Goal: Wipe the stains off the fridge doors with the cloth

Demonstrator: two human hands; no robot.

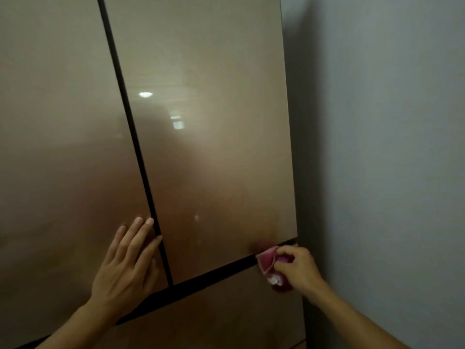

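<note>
Right grip (pixel 298 268) is closed around the pink cloth (pixel 266 260), fingers curled and bunching it. The cloth sits at the bottom right corner of the right upper door (pixel 206 152), touching the dark horizontal gap (pixel 214 273) above the lower door (pixel 226 313). Left grip (pixel 123 268) is open and holds nothing. Its palm and straight fingers lie flat on the left upper door (pixel 57 152), fingertips at the vertical gap (pixel 130 137) between the doors. Looks like bracing.

Read: corner/edge pass on the right door. Most of the panel above isn't under the cloth.

Risks from here:
- Cloth is wadded small, so the contact patch is tiny. Likely streaks or missed strips on a glossy panel.
- Cloth edge sits right on the gap. It may snag there, or push grime into the seam instead of lifting it.
- Bare left palm on the gloss finish will probably leave fresh prints on a door that also needs cleaning.
- Right knuckles are near the grey wall (pixel 392 147). A wide sideways stroke could run off the door edge and scrape them.
- Pale spot (pixel 196 217) low on the right door: can't tell stain from reflection. With this glare, real marks are easy to skip.
- White bit at the cloth's lower end: can't tell what it is.
</note>
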